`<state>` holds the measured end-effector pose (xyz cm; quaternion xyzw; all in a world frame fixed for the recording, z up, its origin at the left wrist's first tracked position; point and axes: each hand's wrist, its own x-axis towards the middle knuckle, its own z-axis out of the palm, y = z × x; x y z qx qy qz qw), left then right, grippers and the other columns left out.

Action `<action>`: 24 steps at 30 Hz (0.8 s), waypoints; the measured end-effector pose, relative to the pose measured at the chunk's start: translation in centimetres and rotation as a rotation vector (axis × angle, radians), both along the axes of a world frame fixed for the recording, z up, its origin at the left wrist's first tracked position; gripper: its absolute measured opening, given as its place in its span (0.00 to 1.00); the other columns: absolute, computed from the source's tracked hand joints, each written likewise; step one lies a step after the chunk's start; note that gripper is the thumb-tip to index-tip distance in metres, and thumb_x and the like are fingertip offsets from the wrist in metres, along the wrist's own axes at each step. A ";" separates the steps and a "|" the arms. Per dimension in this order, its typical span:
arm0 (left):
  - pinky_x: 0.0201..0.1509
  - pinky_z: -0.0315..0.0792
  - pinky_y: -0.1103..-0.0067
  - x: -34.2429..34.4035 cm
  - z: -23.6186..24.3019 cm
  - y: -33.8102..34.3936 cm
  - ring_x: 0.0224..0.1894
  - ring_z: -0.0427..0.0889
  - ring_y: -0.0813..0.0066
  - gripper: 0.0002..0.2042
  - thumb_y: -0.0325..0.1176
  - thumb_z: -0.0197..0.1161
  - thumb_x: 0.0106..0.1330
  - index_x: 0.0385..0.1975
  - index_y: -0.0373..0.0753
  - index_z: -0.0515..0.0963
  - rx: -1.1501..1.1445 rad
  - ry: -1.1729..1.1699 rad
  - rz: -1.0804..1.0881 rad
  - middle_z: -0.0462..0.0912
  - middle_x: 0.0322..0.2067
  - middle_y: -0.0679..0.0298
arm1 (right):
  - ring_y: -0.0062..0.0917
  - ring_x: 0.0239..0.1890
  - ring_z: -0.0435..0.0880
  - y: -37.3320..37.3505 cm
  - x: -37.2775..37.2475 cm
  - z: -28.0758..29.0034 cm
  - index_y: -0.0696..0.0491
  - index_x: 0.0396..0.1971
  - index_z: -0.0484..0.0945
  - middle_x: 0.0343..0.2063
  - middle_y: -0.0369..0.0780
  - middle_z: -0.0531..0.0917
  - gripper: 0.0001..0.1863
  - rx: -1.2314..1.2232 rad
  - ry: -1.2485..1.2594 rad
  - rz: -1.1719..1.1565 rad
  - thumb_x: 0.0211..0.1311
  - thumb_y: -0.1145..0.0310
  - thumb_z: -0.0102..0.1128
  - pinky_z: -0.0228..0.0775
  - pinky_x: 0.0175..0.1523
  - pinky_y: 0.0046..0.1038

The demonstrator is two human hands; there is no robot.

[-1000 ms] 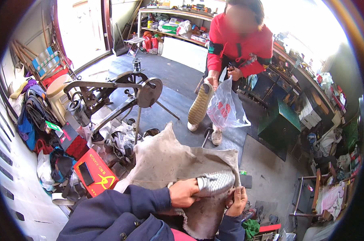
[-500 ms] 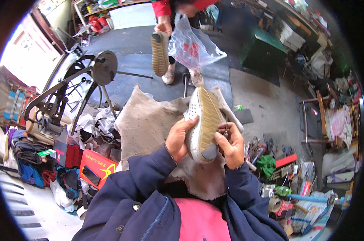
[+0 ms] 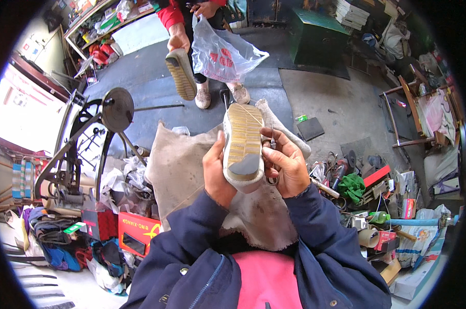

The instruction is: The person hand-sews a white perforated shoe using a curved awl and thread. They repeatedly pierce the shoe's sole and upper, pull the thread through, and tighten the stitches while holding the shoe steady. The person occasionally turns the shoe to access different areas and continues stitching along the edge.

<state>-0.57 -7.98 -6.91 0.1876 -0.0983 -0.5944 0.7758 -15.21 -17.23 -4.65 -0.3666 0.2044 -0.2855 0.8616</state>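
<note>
Shoe [image 3: 238,135]: held over the far right part of the grey-brown cloth [image 3: 173,165]; its ribbed, yellowish sole is turned up, and its grey-patched end is pointed toward the wearer.
Left hand [image 3: 217,170]: fingers clamped on the left side of the shoe, with the thumb laid along its edge.
Right hand [image 3: 287,162]: fingers closed on a thin metal tool [image 3: 272,142], which is held just beside the shoe's right edge (whether the shoe is gripped by these fingers too cannot be told).
Cloth spread: draped over the lap, with its right edge bunched in a thick fold and its near edge frayed.
Person opposite: beyond the cloth's far edge, a second shoe [image 3: 181,74] is held by one hand [image 3: 178,38] below a red sleeve; beside it a clear plastic bag [image 3: 227,54] is hung.
Left of the cloth: a black metal machine [image 3: 117,109] with a round wheel is seen, and nearer, a red box [image 3: 152,226] on which a dark phone [image 3: 134,244] is laid.
Right of the cloth: a bright green rag [image 3: 352,188] is heaped among mixed items.
</note>
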 end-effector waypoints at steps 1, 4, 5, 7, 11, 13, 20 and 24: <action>0.62 0.74 0.65 -0.4 0.5 0.3 0.56 0.82 0.56 0.31 0.55 0.42 0.79 0.64 0.31 0.69 -0.005 0.031 0.013 0.80 0.56 0.49 | 0.09 0.25 0.71 -0.2 0.2 0.2 0.55 0.63 0.69 0.36 0.30 0.76 0.25 0.009 0.003 -0.036 0.67 0.75 0.59 0.59 0.24 0.11; 0.70 0.66 0.63 -1.8 1.7 1.2 0.66 0.73 0.59 0.38 0.63 0.47 0.75 0.68 0.33 0.65 -0.055 -0.003 0.002 0.74 0.63 0.53 | 0.11 0.25 0.71 -0.8 0.6 0.8 0.54 0.62 0.70 0.35 0.32 0.77 0.24 0.068 -0.017 -0.140 0.67 0.76 0.62 0.58 0.23 0.13; 0.69 0.66 0.64 -2.1 1.9 1.4 0.66 0.73 0.60 0.38 0.63 0.48 0.74 0.69 0.34 0.65 -0.022 -0.050 0.028 0.74 0.63 0.54 | 0.11 0.25 0.71 -0.9 0.7 0.9 0.54 0.61 0.70 0.34 0.32 0.77 0.24 0.081 -0.034 -0.138 0.67 0.76 0.62 0.58 0.23 0.13; 0.69 0.66 0.65 -2.5 2.1 1.4 0.66 0.72 0.61 0.38 0.63 0.50 0.73 0.69 0.35 0.65 -0.037 -0.105 0.052 0.73 0.64 0.56 | 0.11 0.24 0.71 -0.9 1.0 1.1 0.53 0.61 0.70 0.33 0.32 0.78 0.23 0.113 -0.068 -0.148 0.67 0.76 0.62 0.57 0.22 0.14; 0.65 0.68 0.66 -2.7 2.5 0.7 0.63 0.75 0.62 0.34 0.61 0.50 0.74 0.67 0.38 0.67 -0.013 -0.132 0.124 0.76 0.61 0.57 | 0.12 0.22 0.71 -0.4 1.9 1.3 0.54 0.58 0.69 0.32 0.33 0.79 0.21 0.158 -0.074 -0.182 0.68 0.73 0.63 0.56 0.21 0.15; 0.61 0.71 0.68 -2.2 3.2 0.4 0.59 0.78 0.62 0.33 0.61 0.48 0.75 0.65 0.38 0.69 0.031 -0.103 0.123 0.78 0.58 0.56 | 0.12 0.22 0.72 -0.3 2.4 1.4 0.54 0.57 0.69 0.32 0.33 0.79 0.20 0.152 -0.084 -0.185 0.69 0.72 0.63 0.56 0.21 0.15; 0.47 0.78 0.71 -1.0 5.5 -1.0 0.44 0.84 0.61 0.32 0.61 0.48 0.76 0.60 0.36 0.73 -0.015 -0.153 0.076 0.83 0.48 0.55 | 0.13 0.22 0.74 -1.0 3.7 2.0 0.56 0.56 0.67 0.35 0.38 0.83 0.18 0.074 -0.074 -0.170 0.72 0.67 0.61 0.59 0.21 0.15; 0.46 0.78 0.70 -1.0 5.8 -1.4 0.42 0.84 0.59 0.31 0.60 0.48 0.76 0.59 0.35 0.73 0.019 -0.133 0.112 0.84 0.47 0.54 | 0.13 0.23 0.74 -1.2 4.1 1.9 0.56 0.55 0.67 0.36 0.38 0.83 0.18 0.061 -0.087 -0.162 0.72 0.67 0.60 0.59 0.22 0.15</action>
